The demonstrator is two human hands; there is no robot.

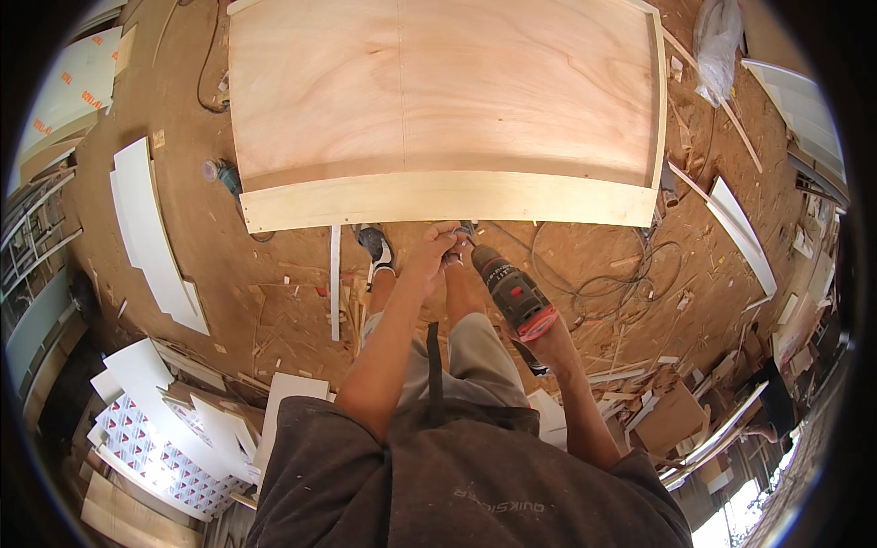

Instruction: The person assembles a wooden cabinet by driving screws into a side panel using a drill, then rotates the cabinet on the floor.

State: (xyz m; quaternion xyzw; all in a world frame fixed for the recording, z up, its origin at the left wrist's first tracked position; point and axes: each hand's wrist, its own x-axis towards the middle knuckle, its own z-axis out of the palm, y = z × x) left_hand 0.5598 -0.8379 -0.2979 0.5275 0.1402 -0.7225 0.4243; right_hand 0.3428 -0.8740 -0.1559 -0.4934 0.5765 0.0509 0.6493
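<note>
My right hand [550,345] is wrapped round the grip of a black and red cordless drill [513,294]. The drill slants up and to the left, its chuck end close to my left hand [440,248]. The fingers of that hand are drawn together at the drill's tip; whatever they pinch is too small to make out. Just beyond both hands lies a large shallow wooden panel box [438,91], with a pale front board [448,199] along its near edge. The drill's tip is near this board, and I cannot tell whether it touches.
A looped cable [630,283] lies on the brown floor to the right, among wood scraps. White boards [151,228] rest at the left, with a power tool [224,173] beside the box. A narrow white strip [335,283] lies by my feet. Offcuts pile up at lower right.
</note>
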